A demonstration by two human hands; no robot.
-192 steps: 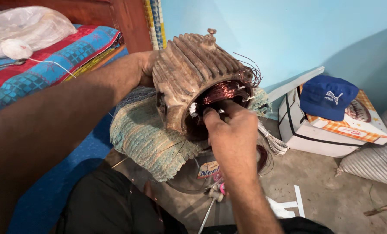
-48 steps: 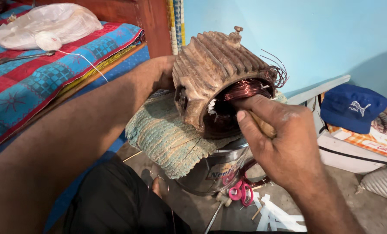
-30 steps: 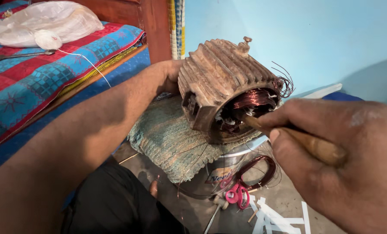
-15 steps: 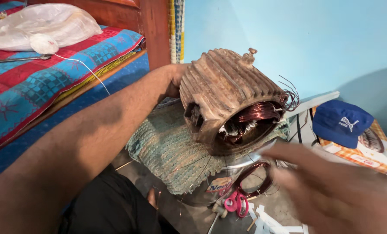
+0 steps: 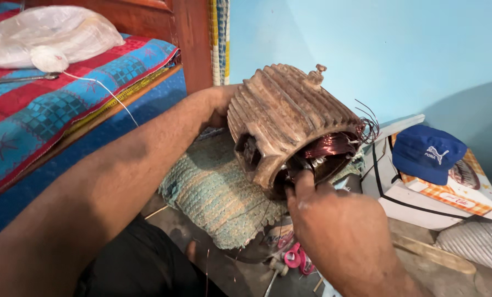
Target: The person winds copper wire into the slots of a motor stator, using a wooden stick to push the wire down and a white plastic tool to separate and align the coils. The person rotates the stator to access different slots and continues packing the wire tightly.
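Observation:
A rusty ribbed motor stator housing (image 5: 290, 118) lies tilted on a green woven cloth (image 5: 213, 190), its open end facing me. Copper windings (image 5: 331, 146) show inside the bore, and thin loose wires (image 5: 367, 118) stick out at the rim. My left hand (image 5: 218, 104) grips the far end of the housing and steadies it. My right hand (image 5: 334, 228) is at the lower rim of the open end, one finger stretched onto the edge. Its other fingertips are hidden inside the bore, so I cannot tell whether they pinch anything.
A wooden stick (image 5: 433, 253) lies on the floor at the right. Behind it a blue cap (image 5: 425, 151) rests on a white box (image 5: 422, 201). Pink-handled pliers (image 5: 295, 258) lie under the cloth. A bed with a striped cover (image 5: 53, 104) and a plastic bag (image 5: 48, 36) stands at the left.
My right hand had a wooden stick at the windings, drew back toward me, and now returns to the stator's rim without the stick. The left hand keeps its hold.

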